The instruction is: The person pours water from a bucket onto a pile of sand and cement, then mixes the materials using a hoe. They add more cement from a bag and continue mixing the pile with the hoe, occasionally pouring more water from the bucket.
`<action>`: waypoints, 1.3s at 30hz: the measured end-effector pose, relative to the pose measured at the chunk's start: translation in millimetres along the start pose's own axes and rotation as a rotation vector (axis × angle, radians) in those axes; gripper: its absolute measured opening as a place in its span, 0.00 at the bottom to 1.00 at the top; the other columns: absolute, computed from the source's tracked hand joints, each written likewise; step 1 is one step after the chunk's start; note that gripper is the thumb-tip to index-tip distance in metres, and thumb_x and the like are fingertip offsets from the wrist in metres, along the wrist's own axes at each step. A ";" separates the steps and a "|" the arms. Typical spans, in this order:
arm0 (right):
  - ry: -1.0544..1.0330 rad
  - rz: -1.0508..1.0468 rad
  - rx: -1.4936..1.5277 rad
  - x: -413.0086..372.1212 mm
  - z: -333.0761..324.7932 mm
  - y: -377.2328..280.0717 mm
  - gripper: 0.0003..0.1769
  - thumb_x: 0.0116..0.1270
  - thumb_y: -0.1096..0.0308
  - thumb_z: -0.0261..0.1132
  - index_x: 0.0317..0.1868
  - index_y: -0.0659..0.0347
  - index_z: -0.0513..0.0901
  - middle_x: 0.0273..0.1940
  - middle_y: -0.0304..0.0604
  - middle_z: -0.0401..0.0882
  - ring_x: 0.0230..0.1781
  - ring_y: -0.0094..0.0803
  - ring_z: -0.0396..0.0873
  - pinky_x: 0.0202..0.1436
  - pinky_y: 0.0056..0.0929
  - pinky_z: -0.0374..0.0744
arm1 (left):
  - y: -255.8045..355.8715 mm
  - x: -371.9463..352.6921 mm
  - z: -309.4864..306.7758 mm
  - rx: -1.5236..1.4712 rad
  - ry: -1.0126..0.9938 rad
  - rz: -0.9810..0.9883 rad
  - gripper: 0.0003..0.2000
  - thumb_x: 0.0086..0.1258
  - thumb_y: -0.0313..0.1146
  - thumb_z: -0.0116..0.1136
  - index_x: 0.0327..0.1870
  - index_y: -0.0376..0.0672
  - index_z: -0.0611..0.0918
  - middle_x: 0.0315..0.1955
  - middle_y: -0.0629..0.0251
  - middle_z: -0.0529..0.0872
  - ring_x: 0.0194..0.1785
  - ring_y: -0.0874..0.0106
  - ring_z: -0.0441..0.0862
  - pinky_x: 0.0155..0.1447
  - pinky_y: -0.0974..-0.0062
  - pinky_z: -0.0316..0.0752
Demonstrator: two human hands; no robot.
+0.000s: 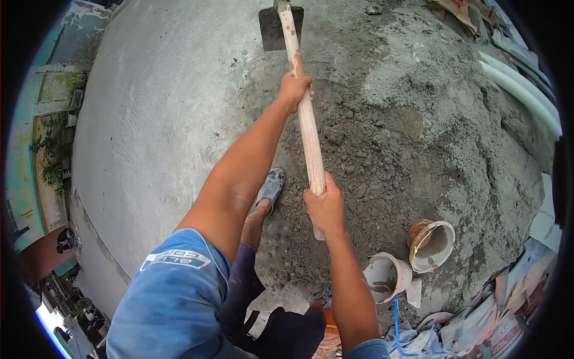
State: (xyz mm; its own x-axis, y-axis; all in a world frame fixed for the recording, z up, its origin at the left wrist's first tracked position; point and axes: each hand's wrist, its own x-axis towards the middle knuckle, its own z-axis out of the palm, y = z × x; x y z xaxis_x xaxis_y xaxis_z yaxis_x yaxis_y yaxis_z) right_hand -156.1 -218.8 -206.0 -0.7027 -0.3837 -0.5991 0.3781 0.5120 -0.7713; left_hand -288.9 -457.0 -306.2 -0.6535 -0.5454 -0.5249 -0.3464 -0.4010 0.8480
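A hoe with a pale wooden handle (308, 128) stretches away from me, its flat dark metal blade (272, 30) at the top of the view above the grey ground. Farther up the handle, my left hand (294, 91) is wrapped round the wood. My right hand (326, 206) grips it closer to the near end, which sticks out a little below the fist. Beneath the handle and to its right spreads a heap of loose, damp grey sand or mortar mix (382, 149). Mud spots mark the handle near the blade.
Two dirty buckets stand at the lower right, a white one (409, 272) and a brown-and-white one (412, 236). An orange container (327, 335) is by my feet. White pipes (520, 90) and crumpled sacks (508, 281) line the right side. Smooth concrete (155, 119) lies left.
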 end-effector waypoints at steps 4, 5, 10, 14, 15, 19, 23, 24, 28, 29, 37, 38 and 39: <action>-0.054 0.102 -0.189 60.6 32.4 -39.4 0.28 0.55 0.65 0.63 0.57 0.66 0.71 0.38 0.66 0.81 0.40 0.60 0.81 0.43 0.49 0.78 | -16.0 91.5 -37.4 0.302 0.064 -0.123 0.24 0.55 0.27 0.59 0.51 0.28 0.64 0.35 0.48 0.80 0.33 0.58 0.83 0.33 0.62 0.81; -0.046 0.126 -0.186 60.1 36.6 -43.6 0.28 0.55 0.65 0.63 0.57 0.66 0.71 0.38 0.66 0.81 0.40 0.60 0.81 0.43 0.49 0.78 | -19.9 101.7 -44.4 0.532 0.172 -0.090 0.28 0.54 0.29 0.60 0.53 0.27 0.62 0.39 0.42 0.81 0.40 0.53 0.84 0.39 0.59 0.82; -0.157 0.223 -0.385 12.4 45.1 -54.9 0.35 0.58 0.64 0.63 0.65 0.63 0.63 0.38 0.67 0.80 0.41 0.61 0.80 0.45 0.51 0.79 | -13.6 105.0 -74.9 0.902 0.315 -0.043 0.34 0.53 0.28 0.59 0.59 0.29 0.56 0.47 0.34 0.78 0.48 0.45 0.81 0.47 0.57 0.81; -0.173 0.315 -0.278 -38.1 40.6 -28.6 0.35 0.58 0.64 0.62 0.65 0.62 0.62 0.38 0.67 0.80 0.41 0.62 0.80 0.45 0.52 0.78 | -32.8 49.6 -57.7 0.930 0.235 -0.062 0.31 0.53 0.27 0.56 0.58 0.30 0.57 0.47 0.34 0.78 0.50 0.44 0.79 0.54 0.57 0.77; -0.173 0.316 -0.274 -53.5 33.7 -19.1 0.35 0.58 0.64 0.62 0.65 0.62 0.62 0.38 0.67 0.80 0.41 0.62 0.80 0.45 0.52 0.78 | -44.1 31.7 -50.6 0.934 0.234 -0.062 0.31 0.53 0.27 0.56 0.58 0.30 0.57 0.47 0.34 0.78 0.50 0.44 0.79 0.54 0.57 0.77; -0.163 0.353 -0.308 -132.3 -5.7 24.8 0.33 0.57 0.65 0.62 0.63 0.59 0.64 0.37 0.68 0.80 0.40 0.63 0.80 0.43 0.52 0.78 | -88.9 -63.5 -31.8 0.888 0.221 -0.139 0.34 0.52 0.26 0.56 0.61 0.31 0.55 0.48 0.32 0.77 0.53 0.42 0.77 0.57 0.59 0.74; -0.164 0.387 -0.377 -200.8 -33.4 66.1 0.32 0.56 0.65 0.63 0.62 0.58 0.65 0.36 0.65 0.81 0.38 0.61 0.80 0.41 0.52 0.78 | -127.4 -150.1 -7.6 0.861 0.190 -0.243 0.38 0.53 0.25 0.57 0.65 0.33 0.51 0.49 0.31 0.76 0.54 0.43 0.77 0.60 0.58 0.72; -0.152 0.425 -0.385 -225.2 -43.4 71.8 0.31 0.56 0.65 0.63 0.61 0.57 0.66 0.35 0.64 0.81 0.37 0.60 0.81 0.41 0.52 0.78 | -134.4 -177.0 3.0 0.818 0.181 -0.263 0.39 0.53 0.24 0.57 0.66 0.33 0.50 0.48 0.31 0.76 0.53 0.42 0.77 0.59 0.58 0.72; -0.162 0.459 -0.586 -317.2 -85.6 100.1 0.29 0.56 0.64 0.64 0.60 0.55 0.68 0.32 0.60 0.82 0.35 0.57 0.82 0.40 0.52 0.78 | -196.0 -286.4 16.2 0.712 0.156 -0.329 0.41 0.54 0.26 0.57 0.68 0.32 0.47 0.48 0.31 0.76 0.53 0.42 0.77 0.59 0.59 0.72; -0.156 0.512 -0.623 -346.1 -94.1 98.6 0.30 0.56 0.64 0.65 0.59 0.54 0.68 0.31 0.59 0.82 0.34 0.56 0.82 0.39 0.52 0.79 | -219.9 -319.5 19.9 0.671 0.122 -0.423 0.42 0.55 0.27 0.57 0.69 0.33 0.46 0.48 0.31 0.77 0.53 0.43 0.77 0.58 0.59 0.72; 0.047 0.566 -0.509 -565.3 -123.6 117.5 0.28 0.56 0.61 0.66 0.58 0.55 0.74 0.31 0.54 0.82 0.27 0.51 0.81 0.31 0.44 0.79 | -168.9 -539.5 44.9 0.411 -0.201 -0.480 0.46 0.58 0.27 0.58 0.70 0.34 0.38 0.46 0.37 0.77 0.49 0.51 0.80 0.51 0.62 0.75; 0.051 0.578 -0.482 -573.2 -124.0 117.8 0.28 0.56 0.60 0.66 0.58 0.55 0.74 0.31 0.55 0.82 0.27 0.52 0.81 0.31 0.45 0.79 | -167.4 -545.3 46.1 0.403 -0.181 -0.479 0.46 0.58 0.27 0.58 0.70 0.34 0.38 0.46 0.37 0.77 0.49 0.51 0.80 0.51 0.62 0.75; 0.058 0.580 -0.463 -572.2 -123.3 118.3 0.28 0.56 0.60 0.66 0.58 0.54 0.74 0.31 0.55 0.82 0.28 0.53 0.81 0.32 0.45 0.79 | -162.3 -549.1 47.5 0.326 -0.203 -0.454 0.45 0.59 0.26 0.58 0.71 0.35 0.38 0.48 0.39 0.75 0.49 0.52 0.80 0.51 0.62 0.74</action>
State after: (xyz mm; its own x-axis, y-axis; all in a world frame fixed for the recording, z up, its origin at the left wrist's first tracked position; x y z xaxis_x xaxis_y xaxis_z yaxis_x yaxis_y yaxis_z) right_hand 216.4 156.1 71.9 -0.5031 0.0815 -0.8604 0.4142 0.8965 -0.1573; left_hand 94.2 -57.5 -152.1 -0.4965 -0.2075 -0.8429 -0.7891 -0.2968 0.5378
